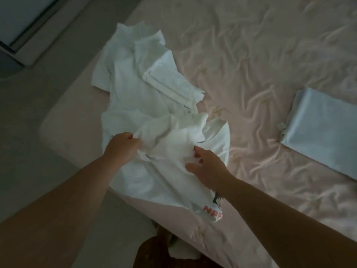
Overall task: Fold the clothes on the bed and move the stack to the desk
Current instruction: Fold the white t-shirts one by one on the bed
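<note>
Nearest, the left hand [123, 145] pinches the crumpled white printed T-shirt [166, 171] on the pink bed [251, 64], and the right hand [206, 167] rests on it with loose fingers. It should probably be spread flat before folding. Beyond lie more white clothes [135, 74].

Left hand [123, 146] fingers curled, pinching; right hand [207, 167] fingers spread, relaxed; both forearms outstretched.

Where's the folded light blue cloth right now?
In the head view, the folded light blue cloth lies at the right edge on the wrinkled pink bedsheet, apart from the white shirts.
</note>
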